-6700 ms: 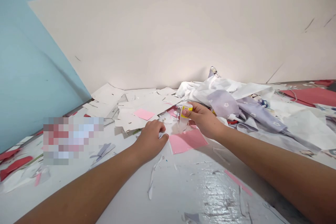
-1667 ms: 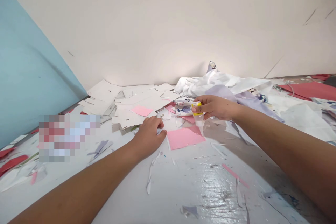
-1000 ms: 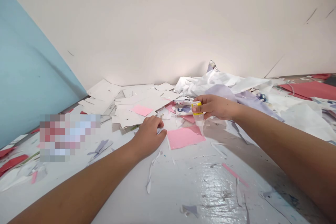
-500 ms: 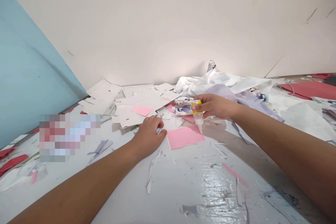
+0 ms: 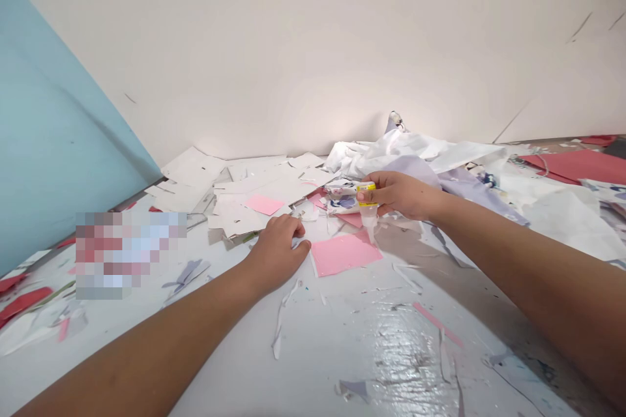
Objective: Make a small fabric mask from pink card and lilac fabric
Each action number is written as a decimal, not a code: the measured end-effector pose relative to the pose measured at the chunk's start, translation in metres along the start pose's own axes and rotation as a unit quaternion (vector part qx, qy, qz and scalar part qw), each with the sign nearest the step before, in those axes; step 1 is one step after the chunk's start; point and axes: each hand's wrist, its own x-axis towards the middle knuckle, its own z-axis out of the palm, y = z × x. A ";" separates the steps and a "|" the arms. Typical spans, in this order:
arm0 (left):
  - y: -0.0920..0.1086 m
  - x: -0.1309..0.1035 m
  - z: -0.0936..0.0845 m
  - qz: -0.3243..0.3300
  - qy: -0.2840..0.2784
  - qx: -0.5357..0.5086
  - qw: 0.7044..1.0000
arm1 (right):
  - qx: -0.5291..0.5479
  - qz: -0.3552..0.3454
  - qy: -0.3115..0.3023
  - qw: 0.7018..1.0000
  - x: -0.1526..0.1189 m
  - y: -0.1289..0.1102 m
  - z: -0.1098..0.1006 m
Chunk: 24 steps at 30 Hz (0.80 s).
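Observation:
A pink rectangle of paper [image 5: 345, 255] lies flat on the pale table in front of me. Over its right corner, my right hand [image 5: 398, 195] grips a small clear glue bottle [image 5: 369, 214] with a yellow label. The bottle points nozzle down, with its tip at the paper's upper right edge. My left hand [image 5: 282, 247] rests on the table at the paper's left side, thumb apart from the bent fingers and close to its corner. It holds nothing that I can see. A smaller pink piece [image 5: 265, 204] sits on white card sheets [image 5: 235, 218] beyond my left hand.
Crumpled white and lilac cloth or paper [image 5: 415, 156] is heaped behind my right hand. Red sheets [image 5: 581, 165] lie far right, red scraps [image 5: 24, 306] far left. A pink strip [image 5: 437, 324] and paper slivers litter the tabletop [image 5: 313, 371]. A pale wall [image 5: 313, 52] stands behind.
The glue bottle has shifted slightly left and up along the paper's edge, in my right hand. My left hand and the pink paper have stayed put.

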 end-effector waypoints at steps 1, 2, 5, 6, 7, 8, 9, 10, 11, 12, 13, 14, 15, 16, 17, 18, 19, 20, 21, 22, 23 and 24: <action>0.000 0.000 0.000 -0.001 0.000 0.000 1.000 | -0.001 -0.002 0.003 1.000 0.000 0.000 0.000; 0.000 0.000 0.000 -0.001 -0.001 0.000 1.000 | -0.003 -0.004 0.006 1.000 0.000 0.000 0.000; 0.000 0.000 0.000 0.001 -0.002 0.000 1.000 | -0.008 -0.009 0.012 1.000 0.000 -0.001 0.000; 0.000 0.000 0.000 0.002 -0.002 0.001 1.000 | -0.009 -0.010 0.015 1.000 0.000 -0.001 0.000; 0.000 0.000 0.000 0.003 -0.002 0.000 1.000 | -0.011 -0.012 0.020 1.000 0.000 -0.002 0.001; 0.000 0.000 0.000 0.003 -0.002 0.000 1.000 | -0.013 -0.014 0.025 1.000 0.000 -0.002 0.001; 0.000 0.000 0.000 0.002 -0.002 -0.001 1.000 | -0.016 -0.016 0.029 0.999 -0.001 -0.002 0.001; 0.000 0.000 0.000 0.001 -0.003 -0.002 1.000 | -0.017 -0.018 0.032 0.999 0.000 -0.002 0.000; 0.000 0.000 0.000 0.001 -0.002 -0.003 1.000 | -0.018 -0.020 0.032 0.999 0.000 -0.002 0.000; 0.000 0.001 0.000 0.000 -0.002 -0.003 1.000 | -0.018 -0.022 0.032 0.999 0.000 -0.002 0.000; 0.001 0.001 0.000 -0.001 -0.002 -0.003 1.000 | -0.019 -0.023 0.032 0.999 0.000 -0.002 0.000; 0.001 0.001 0.000 -0.002 -0.003 -0.003 1.000 | -0.019 -0.024 0.033 0.999 0.000 -0.002 0.000; 0.001 0.001 0.000 -0.003 -0.003 -0.003 1.000 | -0.018 -0.024 0.034 0.999 -0.001 -0.002 0.000; 0.001 0.000 0.000 -0.004 -0.004 -0.003 1.000 | -0.018 -0.025 0.035 0.999 -0.001 -0.003 0.001; 0.001 0.000 0.000 -0.003 -0.004 -0.003 1.000 | -0.016 -0.026 0.035 0.999 -0.001 -0.003 0.001; 0.001 0.000 0.000 -0.003 -0.004 -0.003 1.000 | -0.013 -0.027 0.037 0.999 -0.001 -0.003 0.001; 0.000 0.000 0.000 -0.002 -0.004 -0.003 1.000 | -0.011 -0.028 0.038 0.999 -0.001 -0.003 0.002; 0.000 0.000 0.000 -0.002 -0.003 -0.003 1.000 | -0.009 -0.029 0.039 0.999 0.000 -0.003 0.002; -0.001 0.000 0.000 -0.001 -0.003 -0.003 1.000 | -0.009 -0.030 0.041 0.999 0.000 -0.002 0.002; -0.001 0.000 0.000 -0.002 -0.003 -0.003 1.000 | -0.011 -0.032 0.045 0.998 0.000 -0.002 0.002; -0.001 0.000 0.001 -0.002 -0.002 -0.002 1.000 | -0.014 -0.036 0.047 0.998 0.000 -0.001 0.001; -0.001 0.000 0.001 -0.003 -0.001 -0.002 1.000 | -0.017 -0.039 0.049 0.998 0.000 0.000 0.001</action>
